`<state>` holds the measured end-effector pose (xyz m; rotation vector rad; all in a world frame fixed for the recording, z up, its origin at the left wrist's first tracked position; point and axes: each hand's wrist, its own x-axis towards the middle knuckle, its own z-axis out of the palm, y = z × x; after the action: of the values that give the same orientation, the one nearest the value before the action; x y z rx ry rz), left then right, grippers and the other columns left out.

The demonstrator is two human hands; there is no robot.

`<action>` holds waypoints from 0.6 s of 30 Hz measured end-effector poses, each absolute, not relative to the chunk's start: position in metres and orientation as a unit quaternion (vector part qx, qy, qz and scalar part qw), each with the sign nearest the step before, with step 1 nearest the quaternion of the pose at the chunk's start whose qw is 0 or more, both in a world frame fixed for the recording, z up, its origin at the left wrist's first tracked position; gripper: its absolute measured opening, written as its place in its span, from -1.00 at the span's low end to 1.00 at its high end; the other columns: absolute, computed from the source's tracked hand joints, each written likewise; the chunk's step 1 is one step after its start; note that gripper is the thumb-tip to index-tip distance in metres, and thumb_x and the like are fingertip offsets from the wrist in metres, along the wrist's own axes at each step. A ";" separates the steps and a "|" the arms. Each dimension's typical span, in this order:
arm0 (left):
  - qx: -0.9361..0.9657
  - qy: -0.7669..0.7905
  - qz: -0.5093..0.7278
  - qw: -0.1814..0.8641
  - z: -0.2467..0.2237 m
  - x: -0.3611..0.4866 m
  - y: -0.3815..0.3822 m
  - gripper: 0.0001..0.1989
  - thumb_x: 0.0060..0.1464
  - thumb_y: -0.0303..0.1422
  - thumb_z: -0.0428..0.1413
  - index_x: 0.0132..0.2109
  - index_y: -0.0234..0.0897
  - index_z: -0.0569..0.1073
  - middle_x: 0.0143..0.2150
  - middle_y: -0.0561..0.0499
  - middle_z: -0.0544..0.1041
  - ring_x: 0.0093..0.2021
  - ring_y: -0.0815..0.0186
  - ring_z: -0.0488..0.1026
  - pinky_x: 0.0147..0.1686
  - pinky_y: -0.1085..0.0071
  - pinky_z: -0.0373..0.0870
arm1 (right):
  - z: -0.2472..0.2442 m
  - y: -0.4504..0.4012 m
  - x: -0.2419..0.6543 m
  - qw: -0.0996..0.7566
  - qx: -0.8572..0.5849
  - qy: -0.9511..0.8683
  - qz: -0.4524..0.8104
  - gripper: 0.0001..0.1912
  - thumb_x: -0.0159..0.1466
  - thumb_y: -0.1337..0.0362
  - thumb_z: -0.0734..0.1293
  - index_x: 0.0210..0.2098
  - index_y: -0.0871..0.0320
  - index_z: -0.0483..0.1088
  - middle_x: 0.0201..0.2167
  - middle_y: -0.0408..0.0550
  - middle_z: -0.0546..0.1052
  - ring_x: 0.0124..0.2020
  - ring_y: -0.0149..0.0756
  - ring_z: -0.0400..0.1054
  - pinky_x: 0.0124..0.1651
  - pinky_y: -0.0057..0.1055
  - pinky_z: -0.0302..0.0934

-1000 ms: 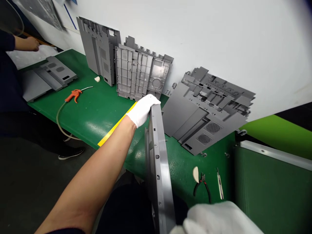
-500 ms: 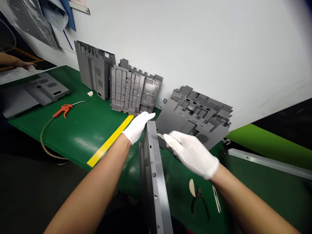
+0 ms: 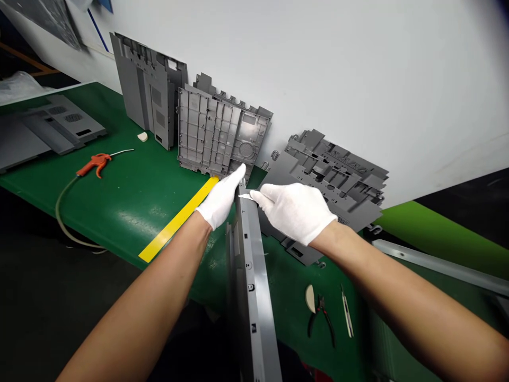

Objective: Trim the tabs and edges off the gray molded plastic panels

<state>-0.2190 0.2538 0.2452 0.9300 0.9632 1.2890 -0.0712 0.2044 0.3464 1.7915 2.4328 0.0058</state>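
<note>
A grey panel (image 3: 260, 286) stands on its edge in front of me, its long narrow side with small slots facing up. My left hand (image 3: 223, 200), in a white glove, grips the panel's far end from the left. My right hand (image 3: 292, 209), gloved too, is closed round a small knife whose pointed blade (image 3: 244, 196) shows past the fingertips; its handle is hidden in the fist. The blade lies across the panel's upper edge near the far corner, close to my left hand.
Grey panels lean on the wall: a stack (image 3: 149, 95), a ribbed one (image 3: 214, 132) and others (image 3: 318, 180) at right. On the green table (image 3: 127, 207) lie an orange air gun (image 3: 95, 163), yellow strip (image 3: 178, 220), cutting pliers (image 3: 321, 318), tweezers (image 3: 347, 313) and another panel (image 3: 59, 124).
My right hand has moved away from me and left along the panel edge, bringing the blade near the far corner. My left hand still holds the panel. The view has shifted slightly.
</note>
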 end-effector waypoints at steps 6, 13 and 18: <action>0.406 0.488 0.509 0.582 0.253 -0.220 0.253 -0.71 0.06 -0.07 0.21 -0.34 -0.20 0.50 -0.35 -0.04 0.55 -0.14 0.10 0.48 -0.09 0.22 0.42 | 0.347 0.206 -0.074 0.093 0.587 0.803 0.051 -0.29 0.42 -0.17 -0.14 -0.23 0.09 0.48 -0.50 -0.03 0.53 -0.45 -0.22 0.42 -0.36 -0.36 0.13; 0.421 0.511 0.486 0.570 0.255 -0.220 0.252 -0.72 0.11 -0.09 0.15 -0.31 -0.22 0.52 -0.28 -0.08 0.58 -0.10 0.11 0.49 -0.03 0.22 0.42 | 0.348 0.204 -0.073 0.110 0.560 0.816 0.085 -0.29 0.43 -0.13 -0.14 -0.24 0.11 0.50 -0.46 0.04 0.56 -0.38 -0.15 0.46 -0.32 -0.34 0.13; 0.425 0.502 0.494 0.569 0.253 -0.220 0.253 -0.72 0.11 -0.10 0.15 -0.33 -0.23 0.51 -0.28 -0.09 0.58 -0.10 0.09 0.49 -0.04 0.20 0.42 | 0.347 0.203 -0.073 0.103 0.544 0.826 0.103 -0.30 0.44 -0.10 -0.13 -0.26 0.13 0.49 -0.49 0.04 0.54 -0.41 -0.16 0.45 -0.33 -0.34 0.11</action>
<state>-0.2199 0.2535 0.2532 0.9974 1.1785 1.1597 -0.0731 0.2030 0.3471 1.6062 2.4377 0.3027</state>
